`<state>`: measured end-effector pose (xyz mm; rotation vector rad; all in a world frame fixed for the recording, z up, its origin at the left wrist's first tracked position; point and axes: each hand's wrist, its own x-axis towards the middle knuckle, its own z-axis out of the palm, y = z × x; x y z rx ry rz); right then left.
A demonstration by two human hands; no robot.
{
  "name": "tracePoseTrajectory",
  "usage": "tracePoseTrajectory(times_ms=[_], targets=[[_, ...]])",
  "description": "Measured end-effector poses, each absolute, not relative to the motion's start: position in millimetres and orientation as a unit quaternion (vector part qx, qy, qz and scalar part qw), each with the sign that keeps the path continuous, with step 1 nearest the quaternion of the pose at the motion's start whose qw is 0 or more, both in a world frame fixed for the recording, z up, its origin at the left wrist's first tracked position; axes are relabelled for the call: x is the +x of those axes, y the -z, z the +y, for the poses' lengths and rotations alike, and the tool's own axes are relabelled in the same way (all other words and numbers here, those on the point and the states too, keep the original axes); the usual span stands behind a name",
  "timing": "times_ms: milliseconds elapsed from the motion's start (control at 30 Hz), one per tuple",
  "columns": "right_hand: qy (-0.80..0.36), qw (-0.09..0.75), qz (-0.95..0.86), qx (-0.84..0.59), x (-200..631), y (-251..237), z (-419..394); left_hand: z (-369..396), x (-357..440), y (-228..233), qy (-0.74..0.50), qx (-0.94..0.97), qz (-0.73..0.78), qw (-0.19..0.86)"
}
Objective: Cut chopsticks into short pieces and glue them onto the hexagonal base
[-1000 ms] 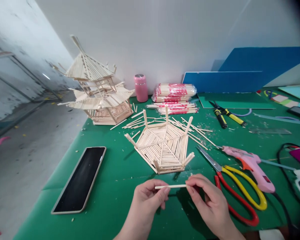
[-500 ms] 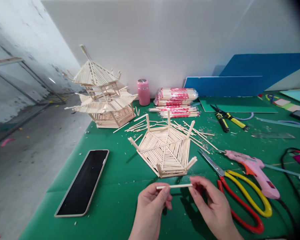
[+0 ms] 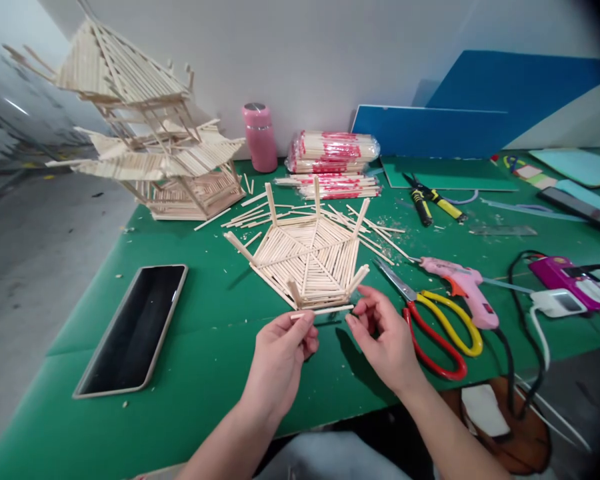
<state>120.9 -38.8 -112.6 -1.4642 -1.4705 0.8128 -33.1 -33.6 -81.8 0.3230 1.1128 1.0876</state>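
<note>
We see the left hand (image 3: 280,350) pinching a short stick (image 3: 333,310) in a narrow grip, at the near side of the hexagonal base (image 3: 307,257) on the table (image 3: 205,413). Right hand (image 3: 387,340) at the stick's other end; whether its grip closes there, we cannot tell.

A phone (image 3: 133,330) lies flat on the green tabletop (image 3: 200,393). Farther back, a pink flask (image 3: 261,141) stands near the pale wall (image 3: 300,60).
</note>
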Motion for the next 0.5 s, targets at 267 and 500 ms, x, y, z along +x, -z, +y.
tracePoseTrajectory(times_ms=[267, 500], targets=[[-0.331, 0.437, -0.583, -0.6, 117.5, 112.2, -32.1, -28.6, -32.8, 81.4, -0.487, 0.145, 0.499, 0.702], [-0.318, 0.442, -0.579, -0.608, 116.3, 110.6, -29.2, -25.4, -32.5, 82.5, -0.486, 0.146, 0.498, 0.703]])
